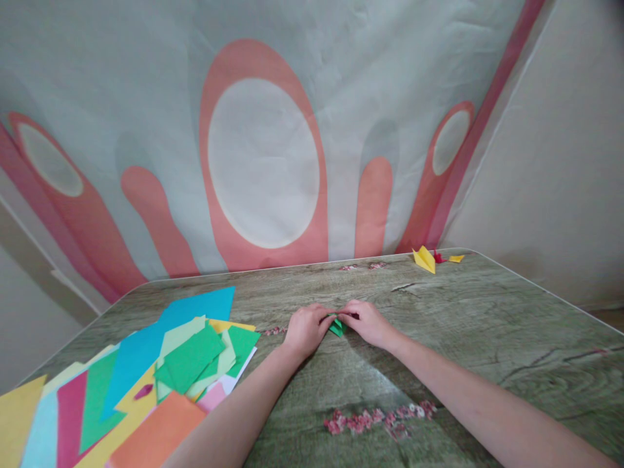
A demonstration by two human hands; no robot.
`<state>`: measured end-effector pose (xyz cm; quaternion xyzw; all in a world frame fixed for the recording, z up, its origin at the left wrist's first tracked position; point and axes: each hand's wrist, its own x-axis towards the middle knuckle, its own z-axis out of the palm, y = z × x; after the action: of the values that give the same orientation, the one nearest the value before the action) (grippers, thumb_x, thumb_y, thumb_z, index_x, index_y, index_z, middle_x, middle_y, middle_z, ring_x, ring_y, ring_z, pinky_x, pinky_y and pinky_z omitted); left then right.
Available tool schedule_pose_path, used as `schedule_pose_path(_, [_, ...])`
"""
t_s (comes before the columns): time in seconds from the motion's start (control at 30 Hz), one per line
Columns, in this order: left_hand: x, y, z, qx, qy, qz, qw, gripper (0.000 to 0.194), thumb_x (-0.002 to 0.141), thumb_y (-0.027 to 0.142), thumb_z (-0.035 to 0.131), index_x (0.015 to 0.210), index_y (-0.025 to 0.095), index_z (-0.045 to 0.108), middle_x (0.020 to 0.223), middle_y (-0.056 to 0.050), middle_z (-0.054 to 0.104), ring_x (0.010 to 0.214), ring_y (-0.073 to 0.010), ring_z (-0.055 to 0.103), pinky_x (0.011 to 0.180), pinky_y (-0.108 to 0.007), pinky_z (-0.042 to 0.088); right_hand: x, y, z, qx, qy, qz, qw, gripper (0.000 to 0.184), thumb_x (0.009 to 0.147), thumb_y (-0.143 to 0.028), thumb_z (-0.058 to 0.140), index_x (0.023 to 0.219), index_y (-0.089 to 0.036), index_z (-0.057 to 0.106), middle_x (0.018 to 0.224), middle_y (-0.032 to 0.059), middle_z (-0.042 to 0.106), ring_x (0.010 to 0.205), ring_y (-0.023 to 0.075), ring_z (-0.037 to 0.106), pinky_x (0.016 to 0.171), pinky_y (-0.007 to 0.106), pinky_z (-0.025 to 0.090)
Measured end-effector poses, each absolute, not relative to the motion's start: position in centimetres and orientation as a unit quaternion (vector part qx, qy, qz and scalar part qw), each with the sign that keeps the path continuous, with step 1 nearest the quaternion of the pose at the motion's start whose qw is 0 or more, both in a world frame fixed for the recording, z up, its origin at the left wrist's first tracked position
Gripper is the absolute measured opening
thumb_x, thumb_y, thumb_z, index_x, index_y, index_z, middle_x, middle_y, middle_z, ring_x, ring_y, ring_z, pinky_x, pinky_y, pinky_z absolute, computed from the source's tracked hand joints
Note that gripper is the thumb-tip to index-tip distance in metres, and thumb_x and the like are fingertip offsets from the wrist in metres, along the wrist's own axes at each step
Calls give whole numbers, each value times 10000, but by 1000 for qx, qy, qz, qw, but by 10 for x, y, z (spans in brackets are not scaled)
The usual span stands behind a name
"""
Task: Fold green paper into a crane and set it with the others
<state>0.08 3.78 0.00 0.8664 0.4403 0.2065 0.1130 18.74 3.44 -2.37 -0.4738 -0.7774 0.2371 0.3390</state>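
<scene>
Between my two hands, near the middle of the table, is a small folded piece of green paper (337,326). My left hand (308,330) pinches its left side between thumb and fingers. From the other side, my right hand (366,321) grips the right part the same way. The fingertips of both hands nearly meet at the paper's far edge and hide much of it. Its near end shows a pointed, creased shape.
Coloured paper sheets (136,370) lie in a spread pile on the left, with a small dark pink folded piece (143,391) on top. A yellow folded paper (424,259), a red one (439,257) and a small yellow one (456,259) sit at the back right. The wood-patterned table (463,312) meets a printed curtain (263,162).
</scene>
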Motion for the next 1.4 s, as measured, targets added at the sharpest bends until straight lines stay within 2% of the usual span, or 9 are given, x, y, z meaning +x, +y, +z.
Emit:
schedule_pose_path(0.17, [0, 40, -3, 864, 440, 215, 117, 262, 887, 332, 436, 1028, 278, 649, 913, -18, 649, 847, -159, 584, 756, -227, 435, 194, 34, -20, -436, -798, 264, 322, 240, 813, -155, 540, 990, -231, 683, 806, 29, 613, 763, 148, 557, 701, 251, 419])
schedule_pose_path(0.37, [0, 41, -3, 862, 440, 220, 123, 257, 885, 322, 441, 1032, 284, 648, 907, -14, 650, 844, -155, 583, 756, -228, 435, 196, 32, -16, -426, -801, 279, 315, 237, 810, -202, 566, 1021, -234, 671, 805, 24, 588, 770, 148, 551, 707, 254, 418])
schedule_pose_path(0.7, [1, 41, -4, 861, 441, 222, 124, 256, 885, 321, 444, 1029, 273, 650, 922, -11, 657, 861, -155, 582, 767, -225, 434, 191, 33, -22, -461, -781, 270, 324, 193, 794, -251, 593, 955, -212, 690, 785, 25, 587, 706, 137, 541, 649, 244, 410])
schedule_pose_path(0.9, [0, 42, -5, 865, 432, 223, 122, 247, 878, 326, 461, 1027, 277, 652, 905, -11, 650, 849, -156, 580, 761, -232, 441, 187, 33, -24, -478, -769, 260, 334, 148, 745, -216, 620, 866, -174, 693, 750, 20, 585, 671, 130, 533, 619, 237, 406])
schedule_pose_path(1.4, [-1, 42, -6, 868, 426, 217, 133, 253, 862, 329, 494, 1067, 300, 639, 913, -8, 644, 852, -155, 576, 771, -231, 443, 183, 29, -24, -490, -762, 236, 352, 196, 690, -141, 611, 865, -179, 690, 738, 16, 578, 674, 132, 522, 624, 239, 401])
